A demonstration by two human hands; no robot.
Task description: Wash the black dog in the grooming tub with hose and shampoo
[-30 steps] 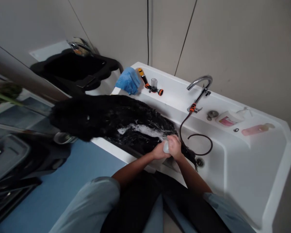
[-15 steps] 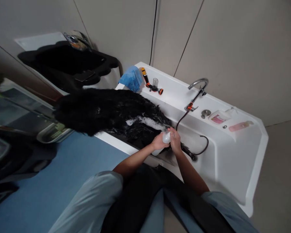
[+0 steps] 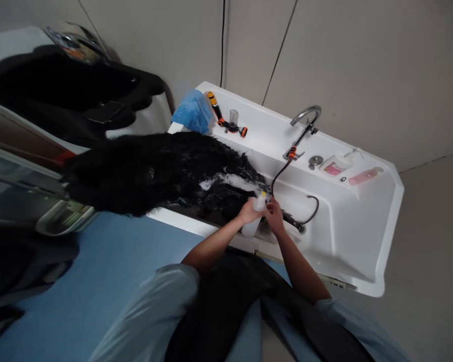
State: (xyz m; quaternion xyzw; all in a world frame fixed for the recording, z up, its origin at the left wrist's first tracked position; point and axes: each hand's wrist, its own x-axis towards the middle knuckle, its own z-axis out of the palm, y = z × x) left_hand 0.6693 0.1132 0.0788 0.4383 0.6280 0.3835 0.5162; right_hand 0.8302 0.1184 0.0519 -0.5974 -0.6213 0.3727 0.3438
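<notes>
My left hand [image 3: 250, 211] is wrapped round a whitish plastic bottle [image 3: 252, 227] with a small yellow tip at its top. Close against the bottle's upper part is my right hand [image 3: 274, 215], its fingers curled together; what they hold, if anything, is hidden. Both hands are over the rear end of a long-haired black dog [image 3: 166, 168] that stands in the white tub. White foam [image 3: 232, 182] runs along the wet fur of its back, just beyond the bottle.
The white tub [image 3: 357, 226] has a curved chrome faucet [image 3: 305, 114] with a dark hose [image 3: 278, 176]. On its ledge lie a blue towel [image 3: 193, 110], an orange-black spray nozzle [image 3: 232, 128], a white pump bottle [image 3: 335, 165] and a pink bottle [image 3: 364, 176]. A black basin [image 3: 136, 110] stands at left.
My right hand has shifted off the bottle's top to its side, and the yellow tip now shows. The view has turned slightly. My left hand still grips the bottle.
</notes>
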